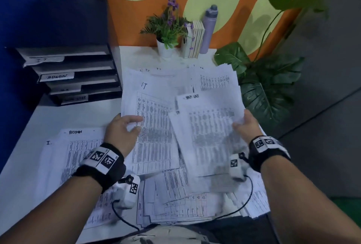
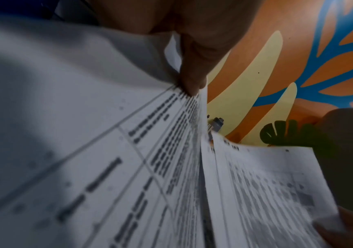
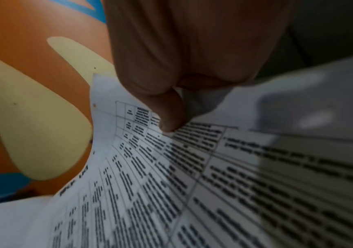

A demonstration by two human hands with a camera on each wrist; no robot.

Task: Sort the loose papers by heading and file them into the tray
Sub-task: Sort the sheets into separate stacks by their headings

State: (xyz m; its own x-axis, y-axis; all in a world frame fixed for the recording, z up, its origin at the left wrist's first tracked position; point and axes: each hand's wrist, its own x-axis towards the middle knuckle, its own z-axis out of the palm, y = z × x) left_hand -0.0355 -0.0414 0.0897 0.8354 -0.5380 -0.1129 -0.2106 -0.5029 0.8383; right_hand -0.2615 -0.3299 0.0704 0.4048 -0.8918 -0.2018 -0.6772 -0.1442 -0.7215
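My left hand (image 1: 125, 126) pinches the left edge of a printed sheet headed "IT" (image 1: 150, 110), lifted over the desk; the left wrist view shows the thumb (image 2: 192, 73) on that sheet (image 2: 107, 151). My right hand (image 1: 244, 124) pinches the right edge of a small bundle of sheets (image 1: 207, 132) with a blurred heading; the thumb (image 3: 169, 114) presses on the printed table (image 3: 213, 184). A black stacked paper tray (image 1: 82, 79) with labels "IT" and "ADMIN" stands at the back left. A sheet headed "ADMIN" (image 1: 78, 146) lies on the white desk at the left.
Loose printed sheets (image 1: 175, 194) cover the desk's front and more lie at the back (image 1: 213, 79). A potted flower (image 1: 166, 34), small books (image 1: 194, 38) and a lilac bottle (image 1: 209, 28) stand by the wall. A big leafy plant (image 1: 269, 79) crowds the right edge.
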